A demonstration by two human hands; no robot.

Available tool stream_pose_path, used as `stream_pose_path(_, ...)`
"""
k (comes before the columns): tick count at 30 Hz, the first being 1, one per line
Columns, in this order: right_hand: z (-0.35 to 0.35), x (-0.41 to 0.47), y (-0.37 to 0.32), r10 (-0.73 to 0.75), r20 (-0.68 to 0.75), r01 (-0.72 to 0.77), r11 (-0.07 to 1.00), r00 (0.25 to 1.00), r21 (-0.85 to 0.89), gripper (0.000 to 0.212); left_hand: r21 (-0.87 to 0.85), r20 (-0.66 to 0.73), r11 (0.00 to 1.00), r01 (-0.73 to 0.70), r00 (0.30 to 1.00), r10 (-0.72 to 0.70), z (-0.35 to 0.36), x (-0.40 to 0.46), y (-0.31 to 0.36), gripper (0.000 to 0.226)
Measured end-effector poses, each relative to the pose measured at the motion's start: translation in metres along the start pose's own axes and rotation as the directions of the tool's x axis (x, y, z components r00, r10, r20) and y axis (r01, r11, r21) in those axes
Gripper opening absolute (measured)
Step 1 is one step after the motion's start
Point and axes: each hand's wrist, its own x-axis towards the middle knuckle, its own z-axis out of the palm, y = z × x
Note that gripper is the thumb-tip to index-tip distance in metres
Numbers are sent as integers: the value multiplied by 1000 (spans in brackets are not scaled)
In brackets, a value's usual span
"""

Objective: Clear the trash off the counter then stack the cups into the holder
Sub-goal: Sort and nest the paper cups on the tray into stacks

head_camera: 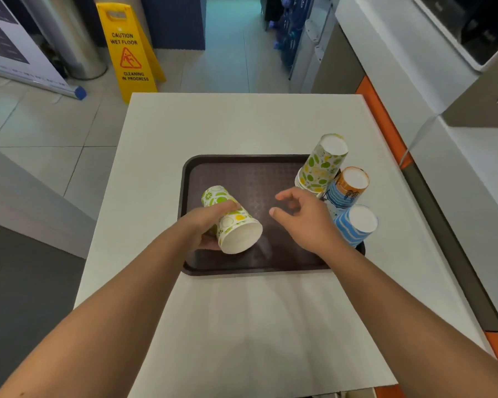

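Observation:
A dark brown tray (253,173) lies on the white counter (213,124). My left hand (207,225) grips a green-and-yellow fruit-print paper cup (233,222), tilted on its side over the tray's left part with its mouth facing me. My right hand (302,216) hovers over the tray's middle, fingers loosely spread, holding nothing. Along the tray's right edge stand upside-down cups: a fruit-print stack (322,165), an orange-and-blue stack (347,188) and a blue wavy-striped cup (355,225).
A yellow wet-floor sign (130,50) stands on the tiled floor beyond the counter's far left corner. A white and orange counter with a machine (466,33) runs along the right. A banner stand (26,53) is at the far left.

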Motion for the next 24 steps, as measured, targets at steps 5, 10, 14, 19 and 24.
stream_pose_path(5, -68, 35, -21, -46, -213, 52, 998, 976, 22, 32, -149, 10, 975, -164, 986, 167, 16, -6, 54, 47)
stream_pose_path(10, -132, 83, 4, 49, -237, -35, 997, 970, 64, 48, -205, -37, 915, -348, 937, 348, 44, -9, 119, 29)
stream_pose_path(14, -147, 116, 40, 194, 40, -197, 973, 980, 121, 73, -253, -76, 868, -426, 904, 422, 72, -6, 161, 40)
stream_pose_path(19, -138, 139, 66, 194, 274, -238, 961, 942, 138, 75, -207, -146, 803, -559, 829, 539, 111, 4, 184, 62)
stream_pose_path(24, -135, 145, 83, 137, 337, -218, 952, 932, 216, 62, 64, -172, 709, -702, 692, 701, 147, 13, 173, 70)
